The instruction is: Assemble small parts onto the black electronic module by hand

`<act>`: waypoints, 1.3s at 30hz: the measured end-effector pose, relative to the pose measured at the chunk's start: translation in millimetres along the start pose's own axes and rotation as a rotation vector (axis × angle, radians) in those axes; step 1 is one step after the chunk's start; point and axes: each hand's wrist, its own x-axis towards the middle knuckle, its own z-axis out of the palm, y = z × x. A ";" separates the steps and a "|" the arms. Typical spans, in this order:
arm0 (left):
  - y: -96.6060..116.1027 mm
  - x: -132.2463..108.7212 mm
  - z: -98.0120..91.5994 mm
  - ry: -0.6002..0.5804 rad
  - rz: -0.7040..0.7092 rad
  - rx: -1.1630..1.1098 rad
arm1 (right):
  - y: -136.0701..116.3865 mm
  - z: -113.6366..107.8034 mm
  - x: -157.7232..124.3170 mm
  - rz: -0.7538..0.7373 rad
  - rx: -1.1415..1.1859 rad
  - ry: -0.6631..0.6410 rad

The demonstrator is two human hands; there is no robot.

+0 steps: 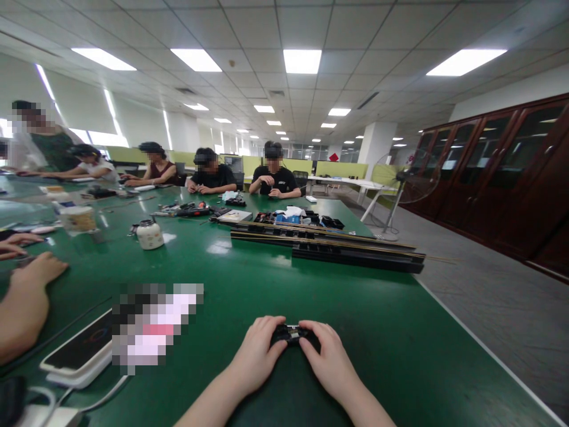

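Note:
Both of my hands rest on the green table [355, 320] near its front edge, gripping one small black part [291, 334] between them. My left hand [258, 353] curls its fingers over the part's left end. My right hand [326, 356] wraps the right end, fingers bent over the top. A bit of metal shows at the part's middle; the rest is covered by my fingers.
Long black rails [329, 246] lie across the table ahead. A white jar [150, 234] stands to the left, a phone [77, 350] and cable at near left beside another person's forearm [20, 302]. Several seated people work at the far end. A fan [411, 184] and dark cabinets [498, 172] stand at right.

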 end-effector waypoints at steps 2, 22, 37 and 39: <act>0.7 -0.3 -0.9 -0.007 0.002 0.000 | -0.1 -0.1 0.0 -0.005 0.003 -0.002; 2.1 -1.6 -0.5 -0.026 0.007 0.070 | 3.1 1.4 1.9 -0.024 0.065 0.026; 4.6 -1.6 -2.4 -0.029 0.003 0.058 | 17.0 -8.0 7.2 0.191 0.085 0.358; 4.9 -1.6 -3.0 -0.036 0.000 0.065 | 17.2 -11.9 7.6 0.206 0.066 0.410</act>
